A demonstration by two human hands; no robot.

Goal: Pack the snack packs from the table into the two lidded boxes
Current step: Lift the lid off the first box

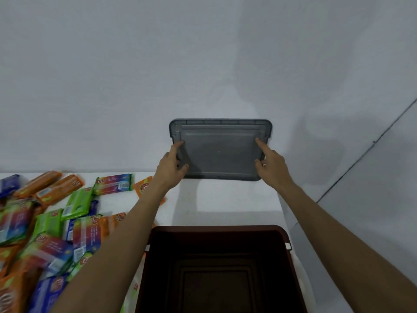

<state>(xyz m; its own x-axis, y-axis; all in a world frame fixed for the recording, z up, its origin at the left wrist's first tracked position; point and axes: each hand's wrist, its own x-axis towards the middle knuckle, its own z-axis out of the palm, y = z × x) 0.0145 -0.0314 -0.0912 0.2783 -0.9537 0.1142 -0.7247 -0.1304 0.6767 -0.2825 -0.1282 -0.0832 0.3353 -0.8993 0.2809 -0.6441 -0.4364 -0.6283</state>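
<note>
At 9 o'clock and down to 7 o'clock of the view, the snack packs (52, 224) lie in a loose heap on the white table (225, 206); they are orange, green, blue and multicoloured, and many overlap each other. One multicoloured pack (114, 184) lies a little apart, at the 1 o'clock edge of the heap, near the wall (158, 64).

The left hand (171, 166) grips the left short edge of the grey lid (220, 150): the forefinger lies on the lid's face and the thumb presses lower, near the bottom corner. The lid stands upright, its face toward the camera; its lower edge is close to the back edge of the table. I cannot tell if the lid touches the wall or the table.

The right hand (272, 164) holds the right short edge of the lid in the same manner, forefinger up on the face and thumb below.

At 6 o'clock, the dark brown box (279, 232) stands open on the table, just beside the heap, and its inside looks empty.
</note>
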